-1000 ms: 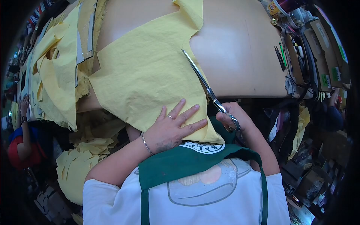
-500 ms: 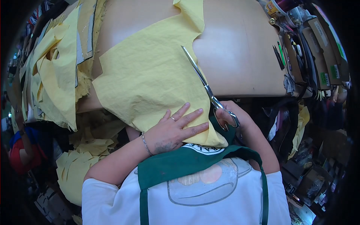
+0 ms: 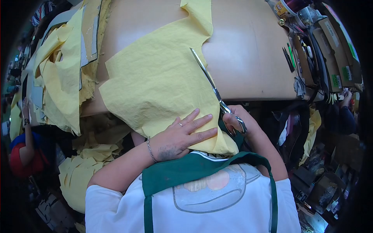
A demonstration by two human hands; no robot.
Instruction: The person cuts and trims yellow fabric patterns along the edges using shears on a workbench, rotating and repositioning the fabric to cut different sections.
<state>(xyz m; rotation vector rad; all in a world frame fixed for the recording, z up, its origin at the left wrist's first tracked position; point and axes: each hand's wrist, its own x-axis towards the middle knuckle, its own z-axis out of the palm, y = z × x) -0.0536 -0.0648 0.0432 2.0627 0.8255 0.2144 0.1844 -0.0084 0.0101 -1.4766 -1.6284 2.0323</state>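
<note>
A large piece of yellow fabric lies on the tan table, its near end hanging over the edge against the green apron. My left hand rests flat on the fabric's near part, fingers spread and pointing right. My right hand is closed on the handles of long metal scissors, just right of the fabric. The blades look closed or nearly so and point up and left over the fabric's right edge.
Yellow cloth and cardboard lie piled at the table's left. Pens, boxes and a tub line the right side. Yellow pieces sit below left. A person in red and blue is at far left; another person's arm shows at far right.
The fabric and my left hand have shifted slightly to the right. The fabric's near corner is now more folded over. My right hand with the scissors has barely moved.
</note>
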